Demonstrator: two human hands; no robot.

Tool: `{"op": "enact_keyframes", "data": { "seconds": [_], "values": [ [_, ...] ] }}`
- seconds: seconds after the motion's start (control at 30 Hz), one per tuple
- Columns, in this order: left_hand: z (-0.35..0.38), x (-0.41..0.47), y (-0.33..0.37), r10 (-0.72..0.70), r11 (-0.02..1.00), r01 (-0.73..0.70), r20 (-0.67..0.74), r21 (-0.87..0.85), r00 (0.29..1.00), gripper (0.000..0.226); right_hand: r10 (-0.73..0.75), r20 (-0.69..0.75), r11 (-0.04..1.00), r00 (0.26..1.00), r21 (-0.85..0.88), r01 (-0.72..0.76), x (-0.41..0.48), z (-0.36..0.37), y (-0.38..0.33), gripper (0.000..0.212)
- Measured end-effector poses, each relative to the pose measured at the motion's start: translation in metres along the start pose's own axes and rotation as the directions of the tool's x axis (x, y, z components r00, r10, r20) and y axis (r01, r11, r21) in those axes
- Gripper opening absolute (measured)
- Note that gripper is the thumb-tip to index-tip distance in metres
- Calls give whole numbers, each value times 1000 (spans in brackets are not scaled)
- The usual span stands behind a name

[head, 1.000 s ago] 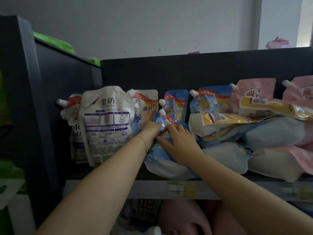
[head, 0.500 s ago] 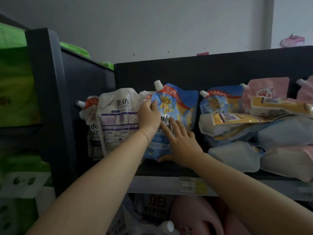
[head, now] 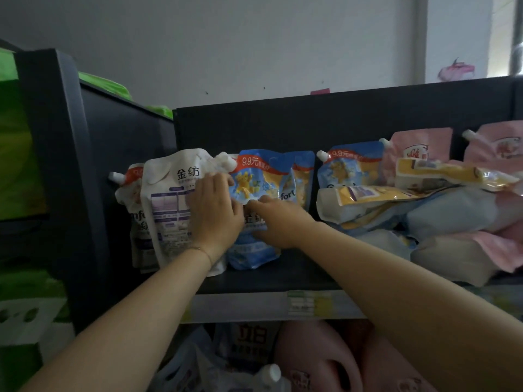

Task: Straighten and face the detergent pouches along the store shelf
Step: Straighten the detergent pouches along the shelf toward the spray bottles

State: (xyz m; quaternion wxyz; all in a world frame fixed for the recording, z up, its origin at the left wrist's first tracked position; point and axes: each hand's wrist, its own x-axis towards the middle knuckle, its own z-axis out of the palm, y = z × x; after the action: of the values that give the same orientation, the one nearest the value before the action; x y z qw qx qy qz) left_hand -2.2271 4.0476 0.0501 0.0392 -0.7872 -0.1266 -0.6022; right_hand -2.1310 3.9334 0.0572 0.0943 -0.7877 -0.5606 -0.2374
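Observation:
A blue detergent pouch (head: pixel 261 176) with a red price band stands upright on the dark shelf (head: pixel 283 274), front facing out. My right hand (head: pixel 278 222) presses its fingers flat against the pouch's front. My left hand (head: pixel 215 210) lies over the seam between this pouch and a white pouch (head: pixel 167 199) to its left, fingers resting on the white one. Behind the white pouch stands another white pouch (head: pixel 126 188) with an orange top. A second blue pouch (head: pixel 304 176) stands behind the first.
To the right stands one more blue pouch (head: pixel 349 171), with a heap of lying pouches beyond it: yellow (head: pixel 368 198), pale blue (head: pixel 452 215) and pink (head: pixel 421 145). A dark side panel (head: pixel 73 165) closes the shelf on the left. Pink jugs (head: pixel 317 360) sit below.
The blue pouch went from lying on the heap to standing upright beside the white pouch. My left hand slid down onto the white pouch, and my right hand stays on the blue one.

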Motion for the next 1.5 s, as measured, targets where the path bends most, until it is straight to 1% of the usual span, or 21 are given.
{"op": "enact_keyframes", "data": {
  "seconds": [0.03, 0.1, 0.2, 0.27, 0.37, 0.5, 0.57, 0.63, 0.7, 0.77, 0.9, 1.0, 1.07, 1.17, 1.23, 1.27, 1.3, 1.33, 1.37, 1.43, 1.5],
  "values": [
    [2, -1, 3, 106, 994, -107, 38, 26, 994, 24, 11, -7, 1000, 1000, -15, -11, -3, -7, 3, 42],
    [10, -2, 11, 255, 966, -258, 115, 13, 960, 15, 60, 3, 997, 998, -56, -60, -10, -19, 10, 30],
    [23, 1, 32, 352, 936, -350, 223, -51, 909, 14, 155, 18, 985, 988, -85, -153, -26, -36, 25, 24],
    [35, 3, 48, 345, 939, -328, 274, -106, 898, 11, 202, 0, 976, 979, -85, -201, -39, -43, 40, 20],
    [55, 7, 72, 326, 944, -284, 345, -166, 880, 14, 256, -38, 962, 966, -91, -258, -60, -48, 64, 22],
    [77, 15, 113, 323, 944, -259, 406, -206, 855, 34, 312, -23, 935, 950, -170, -311, -88, -56, 95, 24],
    [87, 18, 135, 305, 951, -246, 444, -187, 842, 38, 329, -43, 925, 943, -186, -331, -99, -60, 108, 24],
    [96, 21, 154, 293, 956, -244, 486, -164, 824, 33, 350, -48, 910, 936, -221, -352, -107, -62, 119, 17],
    [105, 23, 169, 322, 944, -317, 492, -97, 809, 32, 367, -43, 893, 929, -265, -365, -113, -65, 128, 11],
    [113, 26, 180, 345, 927, -373, 492, -44, 799, 36, 379, -38, 890, 925, -259, -375, -118, -67, 137, 14],
    [126, 28, 188, 284, 948, -316, 508, -25, 813, 41, 377, -42, 909, 925, -178, -378, -125, -69, 147, 19],
    [133, 28, 181, 351, 909, -416, 485, 30, 801, 41, 381, -45, 906, 923, -183, -383, -126, -69, 147, 22],
    [131, 28, 172, 364, 900, -434, 493, 31, 790, 45, 387, -54, 906, 921, -165, -390, -125, -67, 147, 26],
    [123, 27, 153, 319, 930, -368, 502, -1, 804, 42, 443, -86, 887, 893, -104, -450, -121, -61, 147, 41],
    [114, 23, 137, 286, 947, -321, 484, -13, 827, 39, 493, -65, 861, 867, -102, -498, -116, -60, 143, 53],
    [109, 19, 130, 271, 956, -293, 476, -30, 837, 36, 498, -25, 855, 867, -157, -495, -113, -60, 139, 53],
    [105, 16, 123, 248, 966, -254, 468, -51, 848, 34, 486, 14, 852, 874, -227, -471, -108, -60, 135, 47],
    [101, 13, 116, 216, 976, -205, 465, -74, 858, 33, 487, 31, 856, 873, -215, -470, -103, -60, 129, 42],
    [97, 9, 108, 175, 984, -139, 464, -112, 868, 32, 498, 44, 861, 866, -140, -488, -98, -59, 124, 44],
    [87, 3, 92, 89, 979, 13, 483, -205, 871, 35, 486, 114, 874, 867, -39, -485, -82, -55, 116, 57],
    [75, -3, 82, 40, 964, 99, 503, -248, 863, 34, 457, 153, 881, 876, 58, -469, -64, -50, 108, 63]
  ]
}}
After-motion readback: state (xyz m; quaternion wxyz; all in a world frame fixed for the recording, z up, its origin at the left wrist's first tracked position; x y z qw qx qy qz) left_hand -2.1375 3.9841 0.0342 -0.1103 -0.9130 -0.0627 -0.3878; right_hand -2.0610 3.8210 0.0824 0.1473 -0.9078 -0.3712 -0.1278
